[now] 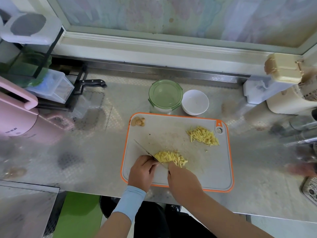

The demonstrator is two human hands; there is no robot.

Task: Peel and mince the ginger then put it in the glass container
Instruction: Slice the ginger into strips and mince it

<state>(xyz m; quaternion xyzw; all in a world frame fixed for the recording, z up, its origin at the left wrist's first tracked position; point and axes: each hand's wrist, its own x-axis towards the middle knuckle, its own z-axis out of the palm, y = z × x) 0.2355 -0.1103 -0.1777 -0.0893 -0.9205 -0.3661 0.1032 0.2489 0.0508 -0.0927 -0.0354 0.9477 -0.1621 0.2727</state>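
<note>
On the orange-rimmed grey cutting board (pixel 214 169), a pile of yellow ginger strips (pixel 169 158) lies against a knife blade (pixel 143 148) that points up and left. My right hand (pixel 181 179) grips the handle end, which is hidden. My left hand (pixel 142 170) has its fingers curled onto the blade's spine. A second pile of ginger strips (pixel 203 135) lies at the board's far right. Ginger scraps (pixel 138 121) sit in the far left corner. Just behind the board stands the glass container (pixel 165 95) with its green lid on.
A white bowl (pixel 195 102) stands right of the container. A black-handled knife (pixel 93 82) lies by a rack at the back left. A pink appliance (pixel 17 115) is at the left, and white and cream boxes (pixel 281 83) are at the right on the steel counter.
</note>
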